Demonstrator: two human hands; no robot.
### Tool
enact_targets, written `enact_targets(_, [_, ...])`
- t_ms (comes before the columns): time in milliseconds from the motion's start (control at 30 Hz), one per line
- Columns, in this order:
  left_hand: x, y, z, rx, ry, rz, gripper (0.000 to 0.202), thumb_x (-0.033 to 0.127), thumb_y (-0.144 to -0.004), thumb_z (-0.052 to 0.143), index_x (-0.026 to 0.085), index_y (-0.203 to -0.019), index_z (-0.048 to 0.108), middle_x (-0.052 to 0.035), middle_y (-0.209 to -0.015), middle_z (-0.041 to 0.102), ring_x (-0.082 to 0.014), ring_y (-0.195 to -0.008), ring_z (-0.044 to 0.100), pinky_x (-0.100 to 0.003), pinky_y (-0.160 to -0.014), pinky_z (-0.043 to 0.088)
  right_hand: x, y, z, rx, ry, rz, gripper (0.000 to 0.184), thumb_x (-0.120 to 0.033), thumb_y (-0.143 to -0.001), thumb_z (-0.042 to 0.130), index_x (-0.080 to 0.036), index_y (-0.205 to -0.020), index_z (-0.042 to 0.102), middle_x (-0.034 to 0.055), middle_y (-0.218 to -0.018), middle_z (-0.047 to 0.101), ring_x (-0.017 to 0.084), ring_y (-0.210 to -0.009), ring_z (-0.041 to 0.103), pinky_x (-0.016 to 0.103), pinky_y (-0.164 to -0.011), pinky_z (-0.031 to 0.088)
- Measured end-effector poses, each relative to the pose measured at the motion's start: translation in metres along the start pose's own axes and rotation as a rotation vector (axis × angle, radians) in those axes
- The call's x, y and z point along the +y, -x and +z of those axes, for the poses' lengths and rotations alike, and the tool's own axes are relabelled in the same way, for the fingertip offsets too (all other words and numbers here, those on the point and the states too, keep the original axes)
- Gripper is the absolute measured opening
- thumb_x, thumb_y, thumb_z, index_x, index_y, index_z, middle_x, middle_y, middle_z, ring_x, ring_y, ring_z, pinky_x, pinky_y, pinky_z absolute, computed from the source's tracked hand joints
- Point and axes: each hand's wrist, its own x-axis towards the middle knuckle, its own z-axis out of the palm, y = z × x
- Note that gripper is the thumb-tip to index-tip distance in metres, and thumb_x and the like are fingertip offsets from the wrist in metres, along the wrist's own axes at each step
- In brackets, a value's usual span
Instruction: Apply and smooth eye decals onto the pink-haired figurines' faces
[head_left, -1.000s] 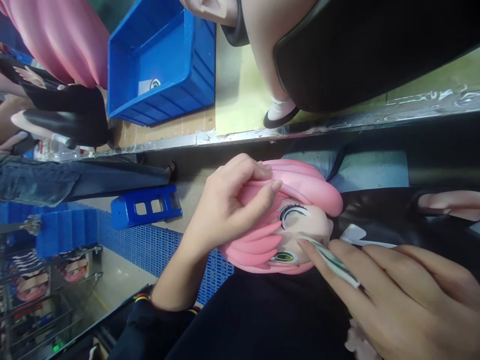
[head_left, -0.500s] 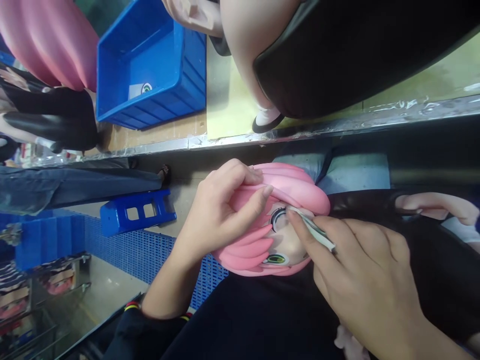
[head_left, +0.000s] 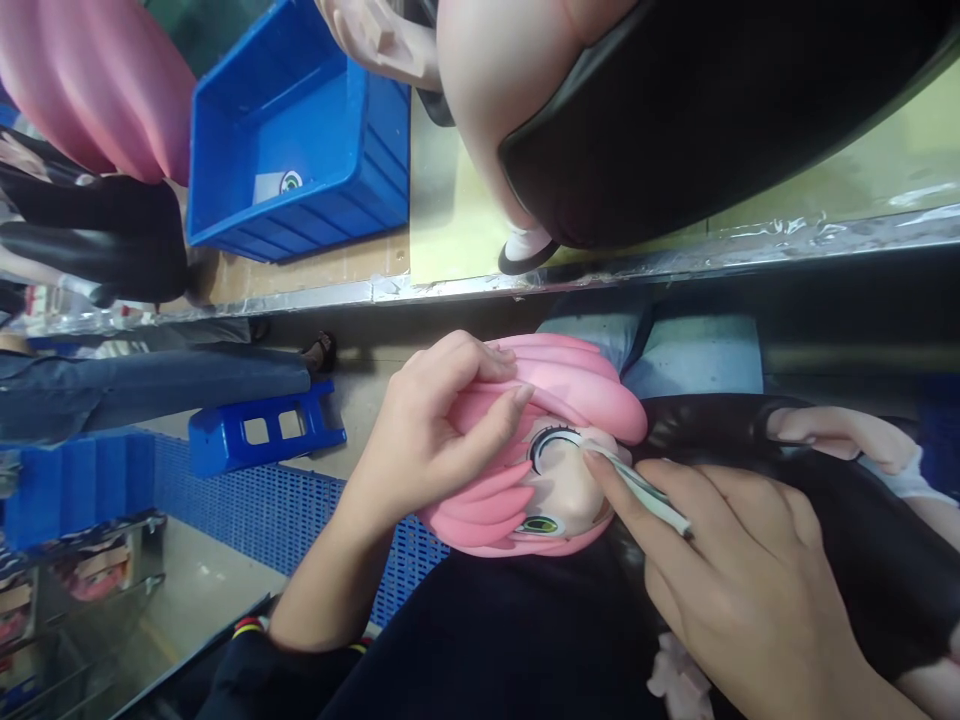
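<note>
A doll with pink hair (head_left: 577, 385) and a pale face lies across my lap, its black dress (head_left: 750, 430) running off to the right. My left hand (head_left: 427, 450) is closed round the head, fingers pressed on the pink fringe just above one eye. My right hand (head_left: 735, 580) pinches a thin white and green strip (head_left: 646, 490). The tip of the strip touches the face beside the upper eye. The lower eye shows a green iris.
A blue bin (head_left: 300, 150) with a small eye sticker in it stands on the bench (head_left: 450, 230), beside a large doll in black (head_left: 675, 100). More dolls lie at the far left (head_left: 97, 90). A blue stool (head_left: 262, 430) and another person's jeans (head_left: 150, 375) are below the taped bench edge.
My right hand moved up from the cheek with the strip and now holds its tip by the upper eye. My left hand has kept its grip on the head.
</note>
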Motion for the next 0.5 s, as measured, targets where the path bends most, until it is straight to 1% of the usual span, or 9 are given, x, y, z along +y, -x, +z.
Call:
enact_targets(100, [-0.001, -0.001, 0.001, 0.004, -0.025, -0.002, 0.005, 0.023, -0.091, 0.068, 0.019, -0.093, 0.066, -0.0056, -0.095, 0.068, -0.021, -0.094, 0.066, -0.039, -0.091, 0.055, -0.006, -0.002, 0.006, 0.02, -0.034, 0.019, 0.04, 0.002, -0.089, 0.052, -0.01, -0.124, 0.066, 0.0112, -0.097, 0.068, 0.028, -0.085, 0.051, 0.041, -0.074, 0.036])
enact_targets(167, [-0.002, 0.0, 0.001, 0.0, -0.028, 0.0, 0.006, 0.025, -0.092, 0.066, 0.019, -0.094, 0.065, -0.0059, -0.095, 0.068, -0.0216, -0.094, 0.066, -0.04, -0.093, 0.054, -0.01, -0.005, 0.004, 0.054, -0.083, 0.039, 0.044, 0.004, -0.088, 0.051, -0.01, -0.128, 0.064, 0.0123, -0.103, 0.067, 0.027, -0.089, 0.052, 0.041, -0.076, 0.04])
enact_targets(267, [-0.001, 0.003, -0.004, -0.024, -0.029, 0.015, 0.009, 0.026, -0.093, 0.063, 0.02, -0.099, 0.065, -0.0079, -0.1, 0.069, -0.0241, -0.099, 0.066, -0.042, -0.094, 0.055, 0.0, -0.007, -0.02, 0.174, -0.159, 0.041, 0.045, 0.007, -0.089, 0.048, -0.011, -0.126, 0.065, 0.0126, -0.108, 0.064, 0.023, -0.094, 0.056, 0.039, -0.082, 0.046])
enact_targets(300, [-0.001, 0.005, -0.007, -0.031, -0.029, 0.023, 0.011, 0.027, -0.093, 0.062, 0.021, -0.102, 0.064, -0.0086, -0.103, 0.069, -0.0248, -0.102, 0.066, -0.042, -0.093, 0.055, 0.009, -0.008, -0.033, 0.225, -0.159, 0.07, 0.044, 0.005, -0.09, 0.048, -0.013, -0.125, 0.066, 0.0118, -0.109, 0.064, 0.022, -0.095, 0.059, 0.037, -0.083, 0.048])
enact_targets(333, [-0.002, 0.007, -0.011, -0.035, -0.023, 0.023, 0.012, 0.028, -0.094, 0.061, 0.022, -0.105, 0.063, -0.009, -0.107, 0.07, -0.025, -0.104, 0.067, -0.041, -0.094, 0.056, 0.023, -0.01, -0.046, 0.289, -0.162, 0.149, 0.04, 0.002, -0.092, 0.05, -0.016, -0.124, 0.067, 0.0102, -0.108, 0.066, 0.02, -0.095, 0.061, 0.035, -0.083, 0.049])
enact_targets(367, [-0.005, 0.009, -0.015, -0.026, -0.02, 0.027, 0.013, 0.031, -0.095, 0.06, 0.023, -0.105, 0.063, -0.0088, -0.109, 0.07, -0.025, -0.106, 0.068, -0.039, -0.093, 0.058, 0.04, -0.015, -0.058, 0.36, -0.169, 0.268, 0.034, -0.005, -0.095, 0.053, -0.019, -0.122, 0.068, 0.0082, -0.106, 0.068, 0.019, -0.092, 0.063, 0.033, -0.081, 0.05])
enact_targets(433, [-0.016, 0.014, -0.023, -0.006, -0.024, 0.031, 0.02, 0.036, -0.094, 0.059, 0.026, -0.111, 0.063, -0.009, -0.118, 0.07, -0.0269, -0.112, 0.069, -0.038, -0.094, 0.06, 0.082, -0.03, -0.079, 0.515, -0.232, 0.565, 0.021, -0.023, -0.098, 0.058, -0.023, -0.116, 0.068, 0.0043, -0.097, 0.071, 0.016, -0.076, 0.064, 0.031, -0.071, 0.051])
enact_targets(467, [-0.023, 0.017, -0.026, -0.007, -0.035, 0.023, 0.023, 0.038, -0.094, 0.059, 0.028, -0.114, 0.064, -0.0078, -0.119, 0.071, -0.0279, -0.113, 0.069, -0.038, -0.095, 0.061, 0.106, -0.042, -0.087, 0.566, -0.246, 0.663, 0.021, -0.032, -0.099, 0.058, -0.021, -0.115, 0.065, 0.0047, -0.095, 0.071, 0.015, -0.067, 0.062, 0.03, -0.063, 0.05])
enact_targets(500, [-0.031, 0.019, -0.029, 0.007, -0.051, 0.02, 0.026, 0.041, -0.093, 0.06, 0.03, -0.116, 0.065, -0.0058, -0.119, 0.073, -0.0296, -0.115, 0.069, -0.041, -0.098, 0.061, 0.131, -0.056, -0.091, 0.587, -0.236, 0.688, 0.024, -0.035, -0.098, 0.06, -0.018, -0.115, 0.062, 0.0051, -0.093, 0.072, 0.014, -0.063, 0.061, 0.029, -0.059, 0.049])
